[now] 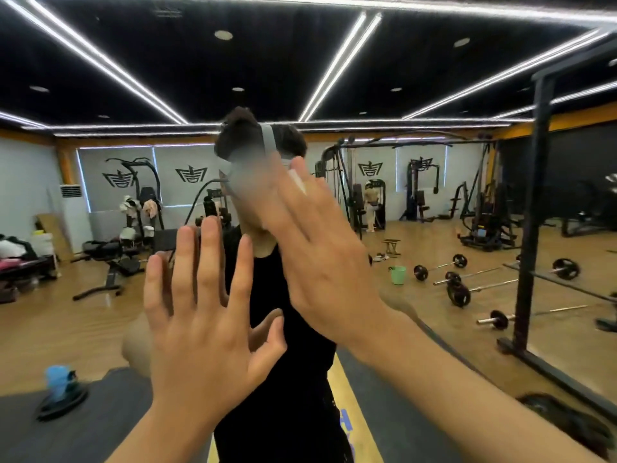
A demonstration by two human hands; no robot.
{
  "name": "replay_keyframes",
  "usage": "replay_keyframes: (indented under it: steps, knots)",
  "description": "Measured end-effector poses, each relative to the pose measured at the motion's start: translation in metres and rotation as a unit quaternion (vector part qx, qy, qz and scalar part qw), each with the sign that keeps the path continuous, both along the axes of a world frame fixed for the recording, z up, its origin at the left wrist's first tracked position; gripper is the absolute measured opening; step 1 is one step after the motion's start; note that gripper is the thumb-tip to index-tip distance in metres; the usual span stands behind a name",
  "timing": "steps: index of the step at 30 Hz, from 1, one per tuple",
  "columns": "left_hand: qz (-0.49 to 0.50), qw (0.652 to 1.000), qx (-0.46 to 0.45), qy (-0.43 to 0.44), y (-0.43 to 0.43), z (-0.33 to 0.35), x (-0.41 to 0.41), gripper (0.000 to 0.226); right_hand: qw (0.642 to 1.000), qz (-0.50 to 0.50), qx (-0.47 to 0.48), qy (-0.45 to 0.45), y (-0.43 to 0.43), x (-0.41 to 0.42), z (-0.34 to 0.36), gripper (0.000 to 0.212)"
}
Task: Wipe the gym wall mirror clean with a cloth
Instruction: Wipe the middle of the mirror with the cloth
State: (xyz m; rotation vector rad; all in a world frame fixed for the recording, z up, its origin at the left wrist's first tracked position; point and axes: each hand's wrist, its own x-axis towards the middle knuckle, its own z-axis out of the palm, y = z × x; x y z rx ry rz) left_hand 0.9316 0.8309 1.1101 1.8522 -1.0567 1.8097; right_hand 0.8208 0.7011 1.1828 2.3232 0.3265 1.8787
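Both arms reach up and forward from the near edge. The left hand (207,305) is on the left and lower, back towards the camera, fingers straight and fanned wide, thumb out to the right; it is released and holds nothing. The right hand (320,255) sits higher and to the right, tilted so its straight fingers point up and left, lying close together and flat. It is also unclenched. A thin white strip (297,180) shows just past its fingertips. Whether that is the cloth, and whether the palm presses it, cannot be told.

The mirror (100,312) fills the far view, smooth and glossy, throwing back a pale wood floor and a black ceiling crossed by bright light strips. In it, straight ahead, stands the person's reflection in a black sleeveless top (283,329), partly hidden by the hands.

To the right are a round green bucket (398,275), steel barbells (440,267) with black discs, and a matt black square-tube rack (531,212). Near left, a blurred blue object (58,379) sits on a dark round plate.
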Motion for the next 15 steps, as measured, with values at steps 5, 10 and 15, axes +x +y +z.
replay_keyframes:
  steps: [5, 10, 15]
  knots:
    - [-0.007, 1.0, 0.007, 0.007, 0.002, 0.004, -0.003, 0.086, 0.994, -0.051, -0.084, 0.05, -0.028, -0.022, -0.005, 0.051]
    - [-0.01, 1.0, 0.004, 0.012, 0.002, 0.001, -0.003, 0.087, 0.991, -0.128, -0.034, 0.022, -0.087, -0.064, -0.056, 0.046]
    - [0.003, 1.0, 0.008, 0.013, 0.003, 0.002, -0.002, 0.085, 0.972, -0.16, 0.17, -0.03, -0.092, -0.078, -0.093, 0.05]
